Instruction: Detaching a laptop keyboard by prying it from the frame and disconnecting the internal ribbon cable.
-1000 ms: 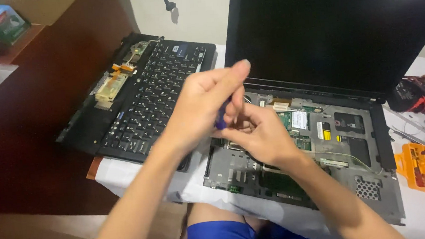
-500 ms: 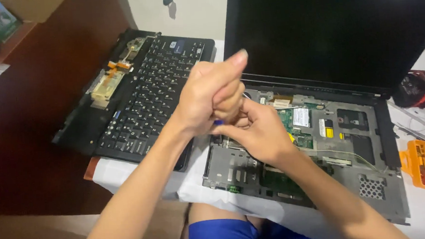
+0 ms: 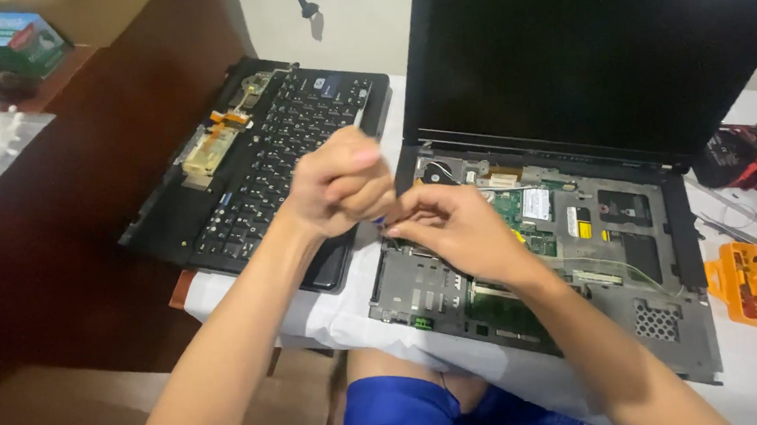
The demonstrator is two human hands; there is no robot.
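Since a second earlier, both hands had drifted left toward the opened laptop's (image 3: 574,253) near-left corner. The left hand (image 3: 337,184) was clenched in a fist, seemingly around a blue-handled tool (image 3: 380,220), mostly hidden. The right hand (image 3: 454,230) pinched at its tip. Beyond the left knuckles lay the detached keyboard (image 3: 279,157) on a white-covered table (image 3: 315,317); a dark wooden surface (image 3: 71,196) spread leftward.
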